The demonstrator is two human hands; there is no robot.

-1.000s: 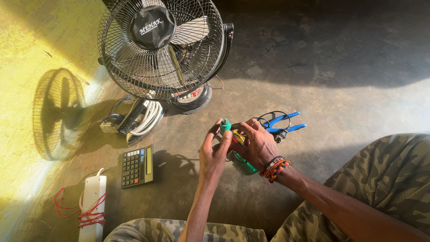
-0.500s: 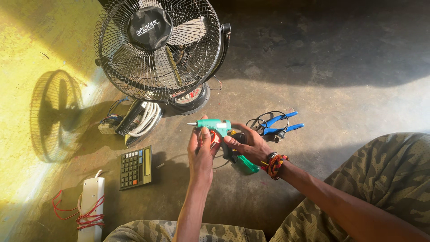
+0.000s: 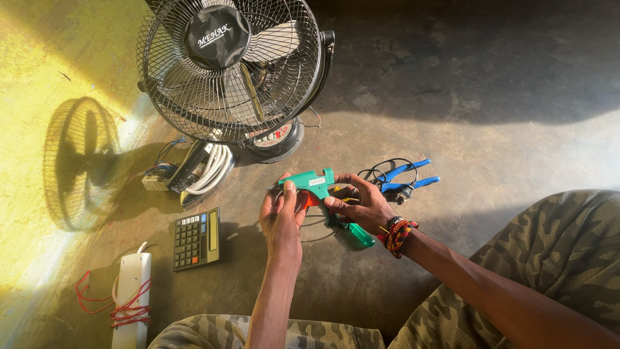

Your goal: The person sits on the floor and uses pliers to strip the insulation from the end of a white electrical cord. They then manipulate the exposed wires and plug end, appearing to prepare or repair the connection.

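I've got the green glue gun [image 3: 314, 183] pinched in both hands, left hand [image 3: 282, 216] clamped on the nozzle end, right hand [image 3: 363, 205] wrapped round the handle, held up off the floor just near the fan [image 3: 229, 64], probably for a closer look.

A bare concrete floor [image 3: 491, 84] is seen throughout. Strong yellow sunlight is cast across it well to the left of the hands, where a round grille shadow [image 3: 81, 161] is thrown. Beyond the hands, shade is spread.
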